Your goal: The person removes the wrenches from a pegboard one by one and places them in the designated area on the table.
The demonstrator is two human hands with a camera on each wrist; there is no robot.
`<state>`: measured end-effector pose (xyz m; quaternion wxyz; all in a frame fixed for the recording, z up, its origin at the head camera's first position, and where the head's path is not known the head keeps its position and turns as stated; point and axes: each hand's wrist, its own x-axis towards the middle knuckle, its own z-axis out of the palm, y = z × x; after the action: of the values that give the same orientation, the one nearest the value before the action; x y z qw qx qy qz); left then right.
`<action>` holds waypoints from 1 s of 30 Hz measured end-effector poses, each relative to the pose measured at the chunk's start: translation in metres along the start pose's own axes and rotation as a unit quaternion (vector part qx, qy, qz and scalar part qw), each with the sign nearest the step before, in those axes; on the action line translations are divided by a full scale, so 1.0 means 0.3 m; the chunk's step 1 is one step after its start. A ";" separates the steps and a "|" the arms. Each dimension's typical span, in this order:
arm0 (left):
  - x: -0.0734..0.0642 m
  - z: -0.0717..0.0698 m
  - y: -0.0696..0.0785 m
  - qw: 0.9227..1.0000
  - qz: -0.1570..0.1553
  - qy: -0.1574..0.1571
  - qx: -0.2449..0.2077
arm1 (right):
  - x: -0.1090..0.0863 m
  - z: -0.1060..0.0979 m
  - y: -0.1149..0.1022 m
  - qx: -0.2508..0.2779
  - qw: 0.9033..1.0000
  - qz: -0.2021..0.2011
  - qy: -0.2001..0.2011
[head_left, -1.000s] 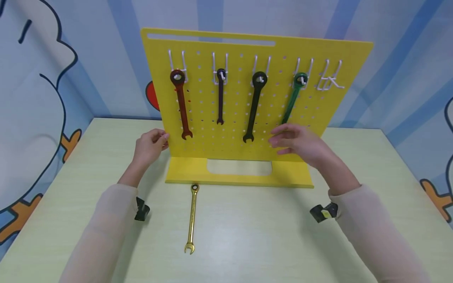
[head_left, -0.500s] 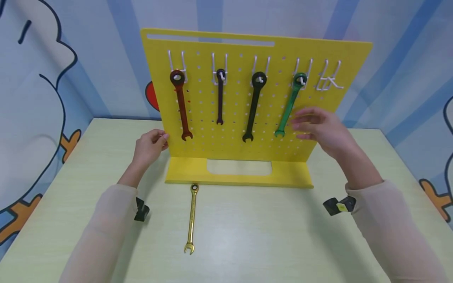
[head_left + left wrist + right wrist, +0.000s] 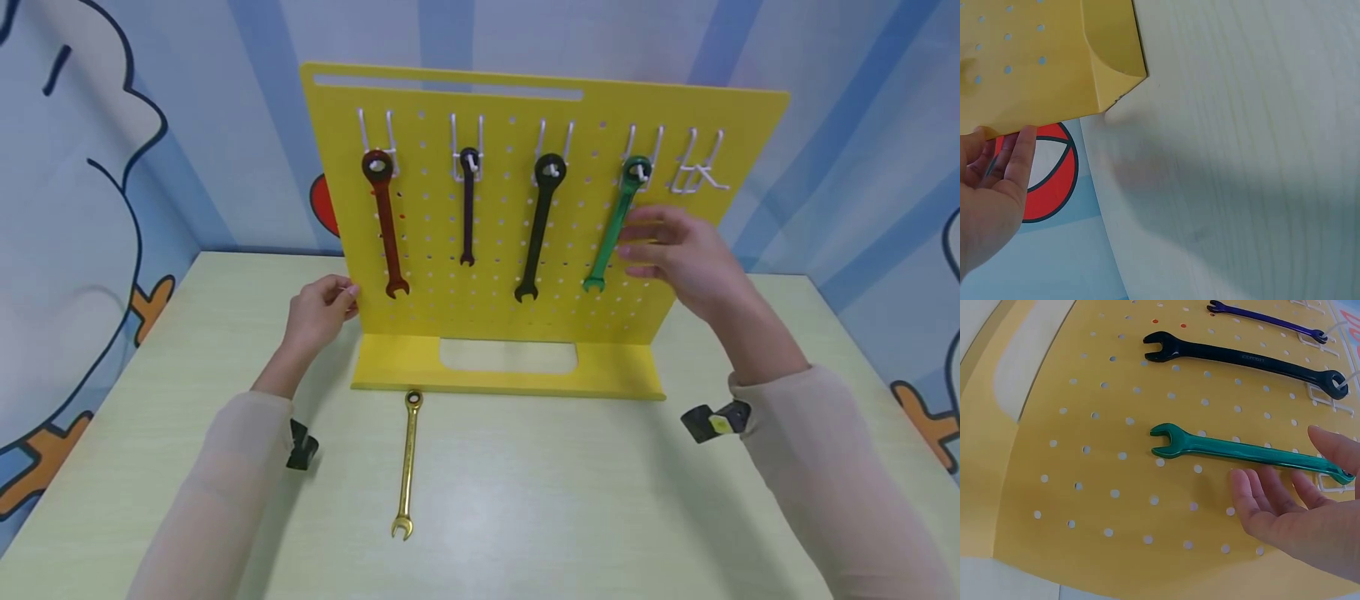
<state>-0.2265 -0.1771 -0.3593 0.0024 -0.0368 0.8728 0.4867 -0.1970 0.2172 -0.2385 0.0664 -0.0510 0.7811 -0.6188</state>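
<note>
A yellow pegboard stands upright on the table, and my left hand pinches its left edge. In the left wrist view, the thumb and fingers meet at that edge. A green wrench hangs by its ring end from a white hook on the right part of the board. My right hand is just right of its shaft, fingers loosely bent with nothing gripped. In the right wrist view, the fingertips lie close beside the green wrench; whether they touch it I cannot tell.
Left of the green wrench hang a black wrench, a small dark purple wrench and a red wrench. A bare white hook is at the far right. A gold wrench lies on the table before the board's base.
My right hand has moved right and up from the lower end of the green wrench, uncovering its open end. The left hand stays at the board's edge.
</note>
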 end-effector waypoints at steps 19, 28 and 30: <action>-0.002 0.004 0.002 1.000 -0.009 0.002 -0.008 | 0.023 0.027 0.013 -0.001 1.000 0.012 0.011; -0.001 0.003 0.000 1.000 -0.005 0.002 -0.005 | 0.017 0.028 0.017 -0.005 1.000 -0.005 0.022; 0.000 0.002 0.000 1.000 -0.004 0.003 -0.003 | 0.017 0.029 0.016 -0.004 1.000 -0.008 0.023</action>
<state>-0.2265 -0.1766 -0.3597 0.0019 -0.0414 0.8709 0.4896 -0.2006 0.2092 -0.2453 0.0430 -0.0437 0.7846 -0.6169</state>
